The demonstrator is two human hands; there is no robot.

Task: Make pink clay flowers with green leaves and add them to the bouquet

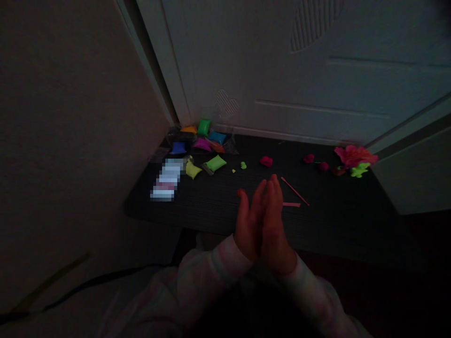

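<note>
My left hand [249, 223] and my right hand [275, 230] stand palm to palm above the front of the dark table. Both have their fingers stretched out and pointing away from me; the left thumb sticks up apart. Whether anything lies between the palms is hidden. Right of the hands are a thin pink stick [295, 191] and a flat pink strip [291, 204], partly covered by my right hand. Beyond the fingertips sits a crimson lump [267, 161], like modelling clay. A small green lump [243, 165] and a tiny yellow bit [233, 171] lie to its left.
Several coloured clay packets, including a light green packet [215, 163] and a yellow packet [192, 170], lie at the table's left. Nearby is a blurred white sheet [167, 180]. Pink flower petals [355, 156] rest at the right end. A white panelled door [282, 84] stands behind.
</note>
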